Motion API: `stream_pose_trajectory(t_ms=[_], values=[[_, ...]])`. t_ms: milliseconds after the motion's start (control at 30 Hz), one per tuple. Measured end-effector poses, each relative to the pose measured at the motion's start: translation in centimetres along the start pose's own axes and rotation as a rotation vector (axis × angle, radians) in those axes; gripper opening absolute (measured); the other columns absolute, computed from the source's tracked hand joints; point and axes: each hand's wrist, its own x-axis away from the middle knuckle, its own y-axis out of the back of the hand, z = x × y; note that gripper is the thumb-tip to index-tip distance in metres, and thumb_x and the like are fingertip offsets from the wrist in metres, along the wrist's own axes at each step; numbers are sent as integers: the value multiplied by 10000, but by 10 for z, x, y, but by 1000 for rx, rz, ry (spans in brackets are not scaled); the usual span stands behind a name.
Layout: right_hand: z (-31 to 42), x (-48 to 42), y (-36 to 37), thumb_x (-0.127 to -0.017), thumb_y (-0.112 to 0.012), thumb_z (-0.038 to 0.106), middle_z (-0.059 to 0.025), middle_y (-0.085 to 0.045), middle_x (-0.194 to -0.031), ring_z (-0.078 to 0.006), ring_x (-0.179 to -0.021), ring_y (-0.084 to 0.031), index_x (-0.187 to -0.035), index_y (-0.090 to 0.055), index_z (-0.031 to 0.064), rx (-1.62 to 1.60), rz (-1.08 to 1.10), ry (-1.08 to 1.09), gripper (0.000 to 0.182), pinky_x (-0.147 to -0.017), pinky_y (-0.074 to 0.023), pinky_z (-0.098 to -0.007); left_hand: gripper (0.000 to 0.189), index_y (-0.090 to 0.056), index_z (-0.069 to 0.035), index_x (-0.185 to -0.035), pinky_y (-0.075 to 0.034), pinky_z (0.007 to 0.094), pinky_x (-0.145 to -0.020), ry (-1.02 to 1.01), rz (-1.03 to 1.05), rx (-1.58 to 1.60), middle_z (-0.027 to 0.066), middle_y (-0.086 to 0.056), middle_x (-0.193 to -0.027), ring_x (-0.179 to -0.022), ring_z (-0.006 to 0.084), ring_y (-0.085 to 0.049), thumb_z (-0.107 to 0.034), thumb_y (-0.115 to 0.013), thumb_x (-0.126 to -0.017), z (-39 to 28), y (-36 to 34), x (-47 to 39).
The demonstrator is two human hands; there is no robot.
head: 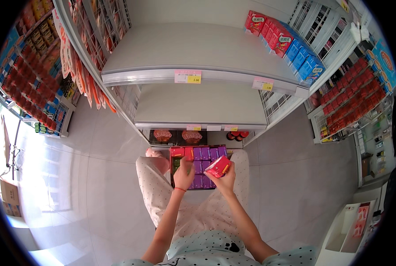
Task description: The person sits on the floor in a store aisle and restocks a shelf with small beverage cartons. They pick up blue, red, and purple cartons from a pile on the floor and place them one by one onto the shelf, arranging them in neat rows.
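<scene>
My right hand (pixel 227 181) is shut on a red carton pack (pixel 219 167), tilted above the right side of an open box (pixel 172 179). That box sits on the floor between my knees, against the foot of the shelf unit. Inside it stand rows of purple packs (pixel 202 165), with red packs (pixel 178 152) in the back left corner. Some green packs (pixel 177 162) show at the left, partly hidden by my left hand (pixel 184 175). The fingers of that hand are blurred over the green packs, so whether they grip one cannot be told.
Ahead rises a shelf unit with an upper shelf (pixel 184 43) and a middle shelf (pixel 201 103). Red cartons (pixel 281 39) and blue cartons (pixel 306 65) line the upper right. Dark boxes (pixel 181 137) and red-lidded jars (pixel 237 135) occupy the bottom. Hanging packets (pixel 84 79) jut out left.
</scene>
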Motion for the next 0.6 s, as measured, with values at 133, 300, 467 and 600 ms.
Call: stream_pose_trajectory(t_ms=[133,300,467,600], values=[[33,-27,12,-588,-864,168,-72,-609,-902,-138,-813,-613,-1016,-463,23,6,-50,157,605,-728,-494,-288,1304,-14,-41,-1440,-186,607,-1027,49,381,-754,202,-96,-1487,-1367,366,-135,-601,-752,-521,54,-57,36],[78,-69,34,-576,-840,16,-76,-550,-1064,-156,-963,-562,-1103,-436,19,-179,-55,339,664,-830,-487,-318,1447,130,-100,-1435,-131,621,-1041,83,531,-935,167,1,-1509,-1393,318,-62,-672,-752,-441,57,-68,34],[142,-141,53,-587,-835,14,-88,-531,-1090,-164,-982,-550,-1148,-412,5,-115,-333,707,703,-840,-482,-320,1409,186,-146,-1424,-163,608,-1044,195,612,-900,145,47,-1513,-1396,309,-42,-627,-760,-495,55,-70,25],[191,-209,53,-598,-833,17,-97,-529,-1085,-163,-980,-542,-1123,-413,1,-215,-473,817,673,-836,-468,-319,1384,201,-159,-1420,-202,615,-1025,234,647,-885,141,68,-1513,-1395,316,-21,-616,-752,-526,51,-69,23]])
